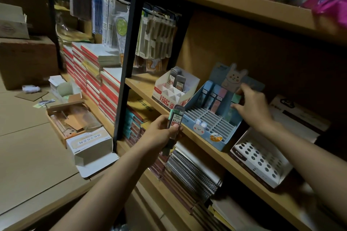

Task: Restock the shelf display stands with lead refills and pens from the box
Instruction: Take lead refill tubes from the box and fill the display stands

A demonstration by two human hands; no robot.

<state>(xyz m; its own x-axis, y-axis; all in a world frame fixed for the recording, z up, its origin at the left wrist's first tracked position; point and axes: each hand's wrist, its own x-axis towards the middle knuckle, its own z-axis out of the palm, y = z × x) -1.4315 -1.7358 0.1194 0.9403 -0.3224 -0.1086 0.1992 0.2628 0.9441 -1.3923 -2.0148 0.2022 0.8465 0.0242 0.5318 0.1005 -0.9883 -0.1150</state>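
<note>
Your left hand [161, 133] is raised in front of the middle shelf [142, 88], forearm rising from the lower centre of the view, and its fingers [175, 127] are curled round a small stack of lead refill cases [173, 124], held upright with the green-edged top case facing you and its 0.7 label showing. The cases sit just at the near edge of the shelf board, left of the blue display stand [216, 118]. Your right arm reaches in from the lower right, wrist bent slightly, and your right hand [251, 105] is at the far right end of the blue display stand, against its rabbit-printed back card [234, 77]. Its thumb and fingers are bent round a pale green refill case [237, 98] standing in the stand's back row, apparently pinching it, though the exact contact is partly hidden by the hand itself. Beside that case, to the left, a few blue and pink refill cases [214, 97] stand upright in the same row, while the slotted front rows lie bare. Further left on the shelf stands a white display box [174, 88] with two grey refill cases [177, 78] in its far compartments. On the floor at the left lies an opened white box [90, 146], flap down.
</note>
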